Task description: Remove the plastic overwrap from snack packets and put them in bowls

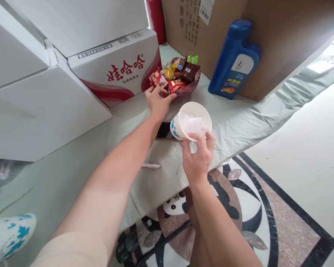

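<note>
My left hand [158,103] reaches to the near left corner of a dark red snack tray [191,89]. Its thumb lies along the tray's front and its fingers curl at the corner, beside red-wrapped snacks [177,86]. A white paper cup [176,124] with blue leaf prints tilts toward me, its mouth facing up and right. My right hand [198,157] grips this cup by the near rim, fingertips inside and thumb outside. Something clear and shiny, like plastic film, shows inside the cup. Partly behind the cup lies a dark phone [165,130].
A white pen [151,165] lies on the cloth-covered table [144,193]. Behind stand a white-and-red water carton [122,70], a large brown box [189,33] and a blue bottle [233,63]. Another patterned paper cup [15,235] is at lower left. Patterned floor shows beyond the table edge.
</note>
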`<move>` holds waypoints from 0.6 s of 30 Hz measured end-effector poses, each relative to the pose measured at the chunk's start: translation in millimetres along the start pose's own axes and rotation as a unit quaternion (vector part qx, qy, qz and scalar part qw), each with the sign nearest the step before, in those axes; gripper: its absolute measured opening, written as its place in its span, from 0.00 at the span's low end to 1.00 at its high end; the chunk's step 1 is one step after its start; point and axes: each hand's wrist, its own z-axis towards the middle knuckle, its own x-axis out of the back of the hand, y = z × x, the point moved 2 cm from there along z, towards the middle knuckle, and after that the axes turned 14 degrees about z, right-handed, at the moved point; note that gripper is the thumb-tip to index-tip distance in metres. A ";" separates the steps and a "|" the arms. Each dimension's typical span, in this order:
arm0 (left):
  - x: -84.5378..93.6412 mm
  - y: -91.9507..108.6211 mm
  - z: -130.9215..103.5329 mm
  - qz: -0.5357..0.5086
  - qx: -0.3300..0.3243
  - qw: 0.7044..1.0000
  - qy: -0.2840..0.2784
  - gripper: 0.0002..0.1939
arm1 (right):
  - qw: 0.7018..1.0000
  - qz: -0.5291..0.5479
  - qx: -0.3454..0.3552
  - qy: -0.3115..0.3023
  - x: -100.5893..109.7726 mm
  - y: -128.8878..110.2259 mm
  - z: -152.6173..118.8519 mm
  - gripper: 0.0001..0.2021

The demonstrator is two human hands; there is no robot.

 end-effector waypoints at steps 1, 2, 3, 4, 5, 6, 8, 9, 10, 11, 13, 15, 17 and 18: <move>-9.2 4.3 3.9 -0.005 0.011 1.000 0.004 0.13 | 1.000 -0.006 0.013 -0.006 1.1 -1.0 -1.0 0.05; -17.6 8.2 7.3 -0.010 0.020 1.000 0.006 0.14 | 1.000 -0.012 0.025 -0.012 2.2 -1.6 -1.8 0.04; -25.4 11.7 10.3 -0.015 0.028 0.999 0.008 0.14 | 0.999 -0.018 0.035 -0.016 3.3 -1.7 -2.1 0.04; -32.6 14.8 13.2 -0.019 0.032 0.999 0.006 0.15 | 0.999 -0.024 0.042 -0.018 4.7 -1.4 -1.9 0.04; -39.1 17.5 16.2 -0.022 0.033 0.999 0.000 0.16 | 0.998 -0.029 0.047 -0.020 6.3 -0.8 -1.1 0.04; -44.9 19.7 19.6 -0.022 0.034 0.999 -0.006 0.16 | 0.998 -0.033 0.052 -0.020 8.0 -0.1 0.1 0.04; -54.5 23.2 27.9 -0.011 0.029 0.999 -0.017 0.17 | 0.997 -0.038 0.058 -0.020 11.5 0.8 3.2 0.05; -58.4 24.7 33.2 -0.001 0.028 0.999 -0.017 0.17 | 0.997 -0.040 0.058 -0.020 13.2 0.8 4.8 0.05; -62.3 26.3 39.4 0.010 0.028 0.999 -0.017 0.17 | 0.997 -0.044 0.058 -0.021 14.7 0.4 6.1 0.04; -66.3 28.0 46.5 0.020 0.029 0.999 -0.021 0.16 | 0.997 -0.049 0.057 -0.020 15.9 -0.5 7.0 0.04; -75.9 31.9 62.7 0.030 0.037 0.998 -0.043 0.15 | 0.997 -0.056 0.055 -0.021 17.5 -2.7 7.6 0.04; -86.8 36.0 78.8 0.028 0.048 0.996 -0.072 0.13 | 0.996 -0.059 0.059 -0.021 18.0 -4.6 6.9 0.04; -95.4 38.7 90.2 0.013 0.044 0.995 -0.089 0.16 | 0.996 -0.064 0.059 -0.023 18.0 -4.6 6.3 0.05; -97.4 38.4 92.7 0.000 0.038 0.995 -0.095 0.21 | 0.996 -0.066 0.059 -0.021 18.3 -4.0 6.3 0.04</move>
